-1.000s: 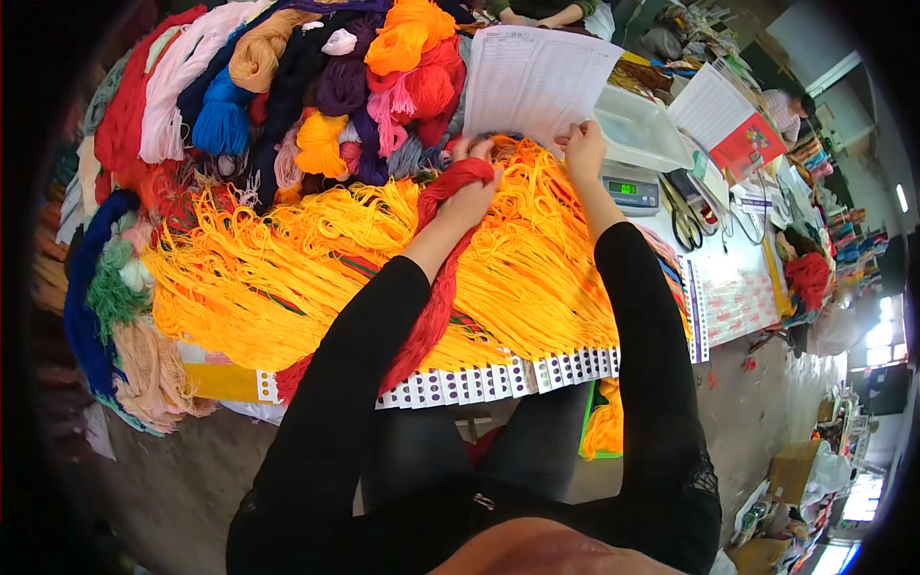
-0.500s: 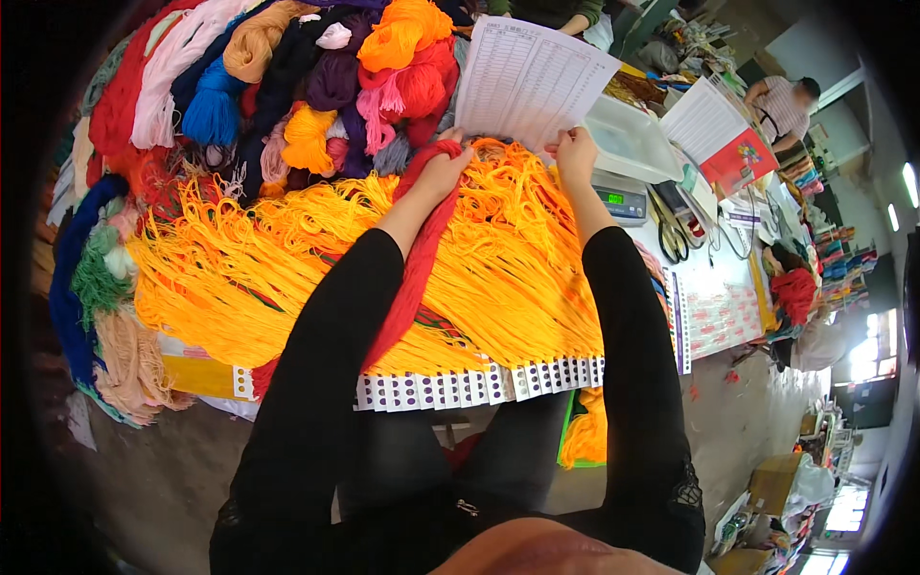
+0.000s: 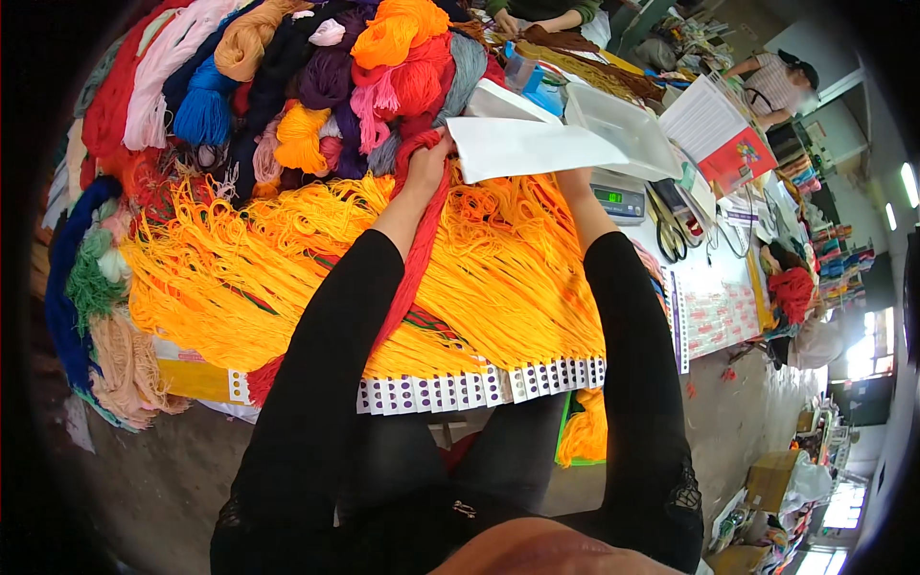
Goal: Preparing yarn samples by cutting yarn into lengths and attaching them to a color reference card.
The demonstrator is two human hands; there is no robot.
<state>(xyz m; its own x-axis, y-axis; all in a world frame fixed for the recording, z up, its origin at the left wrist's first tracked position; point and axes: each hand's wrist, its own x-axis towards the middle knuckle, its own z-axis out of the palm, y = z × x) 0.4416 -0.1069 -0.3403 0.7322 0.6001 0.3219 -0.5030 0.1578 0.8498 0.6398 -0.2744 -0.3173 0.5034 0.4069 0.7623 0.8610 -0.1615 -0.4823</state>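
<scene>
My left hand [image 3: 425,174] is closed round a long red yarn skein [image 3: 419,251], which hangs down toward the table's near edge. A white sheet of paper [image 3: 532,149] tilts between my hands, its left corner beside my left fingers. At the sheet's lower right edge is my right hand [image 3: 577,184], holding the paper, with its fingertips hidden under it. Below both hands spreads a thick layer of orange-yellow yarn strands [image 3: 517,278]. Their near ends meet a row of white cards with punched holes [image 3: 436,391].
Many coloured skeins [image 3: 326,77] pile up at the back left. Right of my hands stand a clear plastic tray [image 3: 623,125], a digital scale [image 3: 618,201] and black-handled scissors [image 3: 671,235]. Two other people are at the far side, one in a striped top [image 3: 776,86].
The sheet has tipped down from upright, and its printed face no longer shows. Blue and clear containers behind it have come into view. My left hand moved slightly left with the red skein.
</scene>
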